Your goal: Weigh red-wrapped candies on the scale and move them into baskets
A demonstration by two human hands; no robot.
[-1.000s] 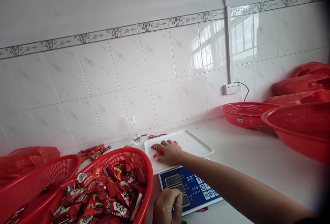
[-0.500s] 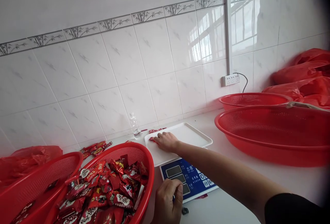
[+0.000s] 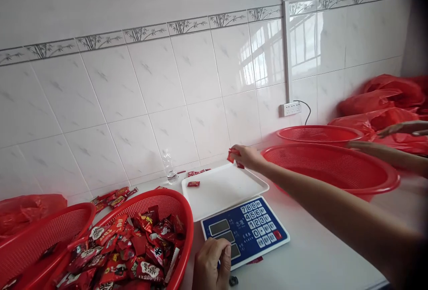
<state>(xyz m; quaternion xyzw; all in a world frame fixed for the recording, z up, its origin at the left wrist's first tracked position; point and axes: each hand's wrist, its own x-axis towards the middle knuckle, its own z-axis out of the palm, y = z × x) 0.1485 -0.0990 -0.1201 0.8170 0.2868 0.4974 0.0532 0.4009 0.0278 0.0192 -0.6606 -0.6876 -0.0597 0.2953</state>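
Observation:
My right hand (image 3: 249, 158) is closed on red wrapped candies (image 3: 232, 153), held above the far right edge of the white tray (image 3: 214, 201). How many it holds is hard to tell. One red candy (image 3: 193, 184) lies on the left part of the tray, which sits on a blue weighing scale (image 3: 245, 232) with displays and keys. Close to the scale's displays, my left hand (image 3: 212, 263) rests with curled fingers, and nothing shows in it. Left of it stands a red basket (image 3: 191, 223) heaped with wrapped candies (image 3: 127, 245).
Two red baskets stand at right, the nearer (image 3: 334, 187) beside my right forearm. Another person's hands (image 3: 404, 128) reach in there, near red bags (image 3: 377, 98). A plastic bottle (image 3: 170, 167) and loose candies (image 3: 115, 196) lie along the wall. Another red basket (image 3: 76, 223) is far left.
My right hand has lifted from the tray's left side and moved right with red candies, leaving one candy on the tray. Another person's hands have come into view at right. My left hand stays near the scale.

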